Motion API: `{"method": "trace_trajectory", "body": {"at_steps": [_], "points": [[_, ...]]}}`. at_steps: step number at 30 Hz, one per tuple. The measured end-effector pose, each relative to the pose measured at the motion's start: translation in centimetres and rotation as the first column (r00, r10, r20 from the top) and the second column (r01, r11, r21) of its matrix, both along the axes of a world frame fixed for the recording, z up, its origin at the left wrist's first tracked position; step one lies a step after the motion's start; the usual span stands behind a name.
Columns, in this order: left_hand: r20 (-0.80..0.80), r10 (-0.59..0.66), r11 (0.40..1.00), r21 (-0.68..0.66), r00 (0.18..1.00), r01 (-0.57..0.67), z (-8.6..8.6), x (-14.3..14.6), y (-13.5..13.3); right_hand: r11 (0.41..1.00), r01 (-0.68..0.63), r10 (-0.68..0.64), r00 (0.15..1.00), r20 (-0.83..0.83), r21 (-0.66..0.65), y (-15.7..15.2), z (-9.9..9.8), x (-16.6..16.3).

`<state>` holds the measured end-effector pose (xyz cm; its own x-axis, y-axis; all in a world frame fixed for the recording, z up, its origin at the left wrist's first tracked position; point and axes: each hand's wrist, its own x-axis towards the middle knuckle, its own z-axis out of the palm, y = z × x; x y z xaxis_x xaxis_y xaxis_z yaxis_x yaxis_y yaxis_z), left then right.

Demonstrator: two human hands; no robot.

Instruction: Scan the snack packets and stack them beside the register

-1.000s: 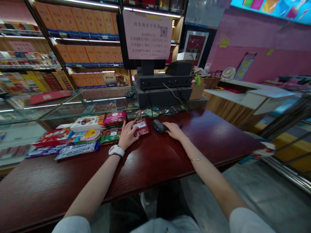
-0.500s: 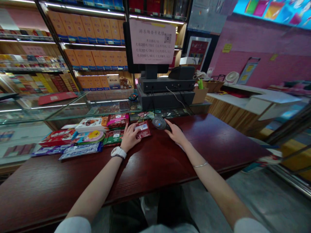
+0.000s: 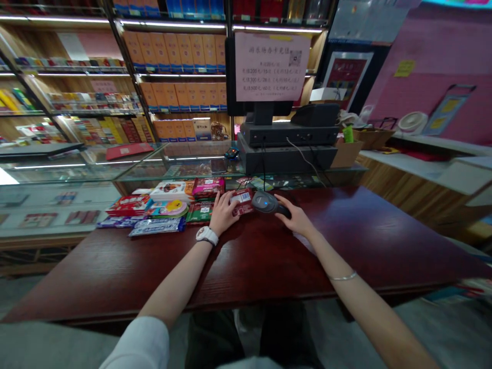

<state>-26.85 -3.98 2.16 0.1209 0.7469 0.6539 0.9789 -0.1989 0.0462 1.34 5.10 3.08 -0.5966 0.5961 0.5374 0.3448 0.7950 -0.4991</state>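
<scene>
My left hand (image 3: 224, 213) lies on a dark red packet (image 3: 243, 201), its fingers over the left part and its thumb at the near edge. A white barcode label faces up on the packet. My right hand (image 3: 295, 217) is closed round the handle of a black barcode scanner (image 3: 265, 203) with a small blue light. The scanner's head points left and sits right at the packet's right end; whether they touch I cannot tell. Left of my left hand lie a green packet (image 3: 198, 212) and a pink-red packet (image 3: 208, 187).
More packaged goods lie left on the wooden table (image 3: 246, 277): a red box (image 3: 128, 204), a white box (image 3: 172, 190) and blue-white packets (image 3: 157, 226). Behind them runs a glass counter (image 3: 177, 152). A monitor (image 3: 269, 66) with a paper notice stands above a black cash drawer (image 3: 288, 158).
The view has swung left, so everything appears farther right. The scanner's head has come nearer the packet and turned more toward it. My left hand stays on the packet.
</scene>
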Motion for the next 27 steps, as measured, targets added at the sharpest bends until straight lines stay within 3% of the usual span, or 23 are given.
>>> {"method": "trace_trajectory", "body": {"at_steps": [27], "points": [[-0.017, 0.024, 0.999, -0.03, 1.0, -0.025, -0.17, -0.24, 0.2, 1.0, -0.003, 0.003, 1.0, 0.009, 0.01, 0.02, -0.35, -0.24]]}}
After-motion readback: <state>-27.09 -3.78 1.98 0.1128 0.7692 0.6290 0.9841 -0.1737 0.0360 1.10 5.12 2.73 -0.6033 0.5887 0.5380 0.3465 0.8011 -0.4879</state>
